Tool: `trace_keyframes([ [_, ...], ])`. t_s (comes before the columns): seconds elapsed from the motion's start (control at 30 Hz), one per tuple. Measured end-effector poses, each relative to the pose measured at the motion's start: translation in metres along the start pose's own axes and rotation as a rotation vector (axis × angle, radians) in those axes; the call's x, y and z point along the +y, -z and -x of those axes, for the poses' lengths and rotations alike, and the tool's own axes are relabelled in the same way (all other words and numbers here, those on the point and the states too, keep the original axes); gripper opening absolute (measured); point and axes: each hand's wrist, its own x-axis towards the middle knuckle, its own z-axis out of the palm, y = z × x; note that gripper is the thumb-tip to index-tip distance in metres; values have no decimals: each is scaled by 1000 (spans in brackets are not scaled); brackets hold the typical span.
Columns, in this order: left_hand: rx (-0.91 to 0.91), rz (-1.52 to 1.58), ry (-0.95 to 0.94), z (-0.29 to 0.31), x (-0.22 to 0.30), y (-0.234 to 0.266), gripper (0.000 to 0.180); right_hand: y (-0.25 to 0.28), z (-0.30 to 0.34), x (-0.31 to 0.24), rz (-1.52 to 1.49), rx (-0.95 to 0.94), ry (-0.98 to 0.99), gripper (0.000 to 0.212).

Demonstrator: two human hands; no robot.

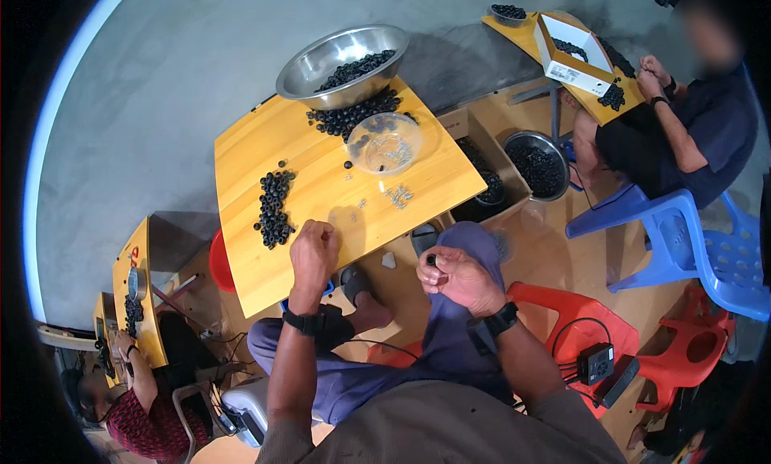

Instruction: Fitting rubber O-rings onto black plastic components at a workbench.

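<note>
Head view: the right hand (459, 277) is closed around a small black ring-shaped part (431, 260), pinched at the fingertips, held over the lap just off the near edge of the yellow wooden worktop (241, 155). The left hand (313, 251) rests on the worktop's near edge with its fingers curled into a loose fist; whether anything sits inside it I cannot tell. Just to its left lies a cluster of black rings (274, 208), and further up a second heap (353, 114) spills beside a steel bowl (341, 61) holding more of them. A clear plastic tub (385, 143) stands near the heap, and small silvery screws (398, 195) lie scattered on the bare wood close by.

Judging by its size, the black ring is very light and probably stiff or slightly rubbery (the picture is too small to settle which). It looks easy to drop or let roll, so a fingertip pinch across its outer rim, thumb against forefinger, seems the surest hold. The screws would be lighter and more slippery, best picked singly by the head
</note>
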Motion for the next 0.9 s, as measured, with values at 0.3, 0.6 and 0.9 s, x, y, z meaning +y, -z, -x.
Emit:
trace_keyframes([
  [0.3,-308,680,34,19,134,27,5,2,3,3,74,99,2,25],
  [0.6,-302,565,-151,11,143,26,12,-4,2,1,226,154,-15,24],
  [0.9,-220,243,-212,27,156,18,25,0,3,6,225,179,-1,27],
])
